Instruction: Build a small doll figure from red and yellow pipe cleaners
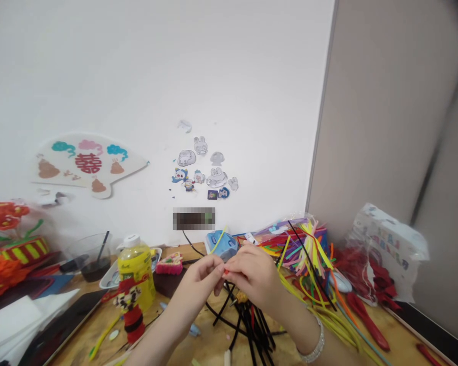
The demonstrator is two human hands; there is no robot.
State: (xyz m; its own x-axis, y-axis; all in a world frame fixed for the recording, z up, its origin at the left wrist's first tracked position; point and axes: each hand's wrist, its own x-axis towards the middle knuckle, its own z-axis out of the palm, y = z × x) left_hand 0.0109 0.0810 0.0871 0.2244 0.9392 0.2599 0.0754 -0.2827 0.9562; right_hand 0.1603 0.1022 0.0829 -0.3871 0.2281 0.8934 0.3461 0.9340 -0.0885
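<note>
The left hand [205,278] and right hand [256,274] meet above the counter [209,351], fingers pinching a small red piece [226,272] between them, perhaps pipe cleaner, though mostly hidden; black pipe cleaners [248,326] lie below, a yellow bottle [142,277] to the left

Here in the room, a single head-worn camera looks forward and slightly down across a wooden table [211,351], its near side cropped at the bottom. The left hand [203,280] and right hand [255,273] are close before the lens, low and near mid-view; the camera squarely faces a white wall [252,61], with a grey panel [374,101] angling in at right.
</note>
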